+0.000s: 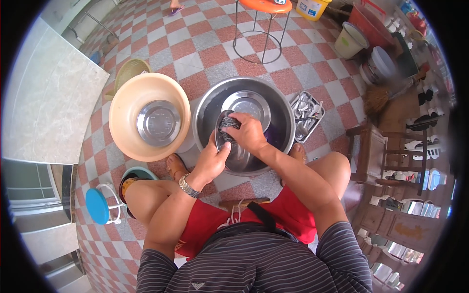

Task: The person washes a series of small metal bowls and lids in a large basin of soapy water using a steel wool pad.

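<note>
My left hand (pixel 213 158) grips the near rim of a tilted, shiny metal bowl (pixel 238 155), with the thumb on the inside. My right hand (pixel 249 134) presses a dark grey scouring pad (pixel 228 124) against the inside of that bowl, fingers closed round the pad. Both hands are over a large steel basin (pixel 202 110) between my feet. Inside the basin, a round steel dish (pixel 248 99) rests beyond my hands. Left of the basin stands a peach plastic tub (pixel 122 117) with another round steel dish (pixel 159 123) in it.
A tray of spoons and other cutlery (pixel 309 115) lies right of the basin. An orange stool (pixel 264 6) stands ahead, and a blue-lidded item (pixel 97 206) is at left. Buckets (pixel 351 40), a broom (pixel 378 99) and a wooden chair (pixel 364 154) line the right.
</note>
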Demonstrator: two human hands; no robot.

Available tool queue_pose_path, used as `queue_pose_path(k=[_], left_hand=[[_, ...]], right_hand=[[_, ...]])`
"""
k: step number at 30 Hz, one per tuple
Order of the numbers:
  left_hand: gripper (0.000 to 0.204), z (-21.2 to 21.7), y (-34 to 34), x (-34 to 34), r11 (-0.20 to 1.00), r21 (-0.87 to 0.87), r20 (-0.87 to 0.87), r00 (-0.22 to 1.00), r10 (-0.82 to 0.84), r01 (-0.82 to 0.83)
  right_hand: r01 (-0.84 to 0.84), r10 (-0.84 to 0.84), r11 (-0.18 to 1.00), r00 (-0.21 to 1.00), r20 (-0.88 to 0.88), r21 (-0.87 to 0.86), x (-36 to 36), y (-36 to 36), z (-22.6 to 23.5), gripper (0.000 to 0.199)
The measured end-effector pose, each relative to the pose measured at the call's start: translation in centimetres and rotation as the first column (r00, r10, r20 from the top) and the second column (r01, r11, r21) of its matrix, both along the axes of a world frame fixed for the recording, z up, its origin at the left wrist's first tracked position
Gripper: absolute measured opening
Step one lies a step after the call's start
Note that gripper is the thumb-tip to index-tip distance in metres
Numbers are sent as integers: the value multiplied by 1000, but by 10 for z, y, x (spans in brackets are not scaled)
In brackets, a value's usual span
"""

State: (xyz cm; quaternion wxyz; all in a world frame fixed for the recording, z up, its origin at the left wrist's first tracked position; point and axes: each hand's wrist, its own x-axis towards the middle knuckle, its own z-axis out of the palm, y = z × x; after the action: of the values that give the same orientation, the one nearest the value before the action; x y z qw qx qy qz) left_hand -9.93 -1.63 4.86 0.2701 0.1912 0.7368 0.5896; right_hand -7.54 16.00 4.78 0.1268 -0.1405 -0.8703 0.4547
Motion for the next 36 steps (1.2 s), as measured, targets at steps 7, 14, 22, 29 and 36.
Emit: queue_pose_path(k=[7, 14, 22, 29, 36], left_hand=[[49, 6, -5, -18, 970, 116, 380, 912, 155, -213], [45, 5, -7, -9, 992, 64, 188, 978, 93, -107], [47, -1, -12, -15, 980, 142, 345, 935, 82, -138], [47, 3, -2, -1, 1000, -15, -104, 995, 10, -11], [50, 10, -5, -7, 999, -8, -56, 998, 41, -41]], right_hand=[[-344, 377, 902, 922, 87, -260, 19, -9, 12, 41], [-30, 26, 989, 999, 29, 146, 9, 8, -19, 36], [-515, 548, 813, 834, 59, -271, 18, 7, 18, 33], [-210, 218, 974, 971, -100, 83, 11, -11, -1, 32], [-288, 238, 934, 943, 234, 209, 10, 6, -9, 34]])
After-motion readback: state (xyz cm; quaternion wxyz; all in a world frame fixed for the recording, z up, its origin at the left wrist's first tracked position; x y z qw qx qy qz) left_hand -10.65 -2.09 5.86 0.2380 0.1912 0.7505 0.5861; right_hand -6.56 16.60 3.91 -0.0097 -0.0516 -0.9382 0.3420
